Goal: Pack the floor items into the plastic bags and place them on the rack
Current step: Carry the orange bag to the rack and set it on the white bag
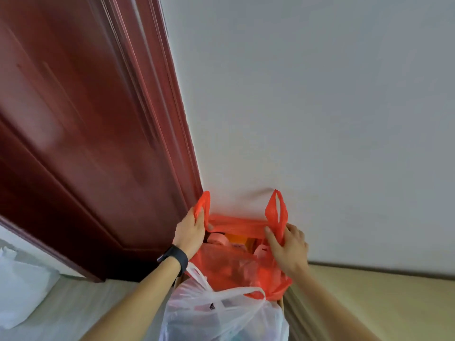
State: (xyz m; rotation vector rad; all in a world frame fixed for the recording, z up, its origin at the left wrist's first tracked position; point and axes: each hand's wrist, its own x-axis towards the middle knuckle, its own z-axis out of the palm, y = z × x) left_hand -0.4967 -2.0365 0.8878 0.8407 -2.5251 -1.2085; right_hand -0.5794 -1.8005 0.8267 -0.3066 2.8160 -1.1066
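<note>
A red plastic bag (236, 269) stands filled against the white wall, its mouth held wide. My left hand (190, 232) grips the bag's left handle and my right hand (289, 249) pinches the right handle. Both handle loops stick up above my fingers. Inside the mouth I see packed items (236, 239), orange and pinkish, too blurred to name. A white plastic bag (221, 316), also filled, sits just in front of the red one. Both bags rest on something with a thin pale edge (282, 303); whether that is the rack I cannot tell.
A dark red wooden door (81, 143) fills the left, its frame meeting the wall beside the red bag. Another white bag (22, 286) lies on the grey floor at lower left. A beige surface (381, 296) runs along the wall at right.
</note>
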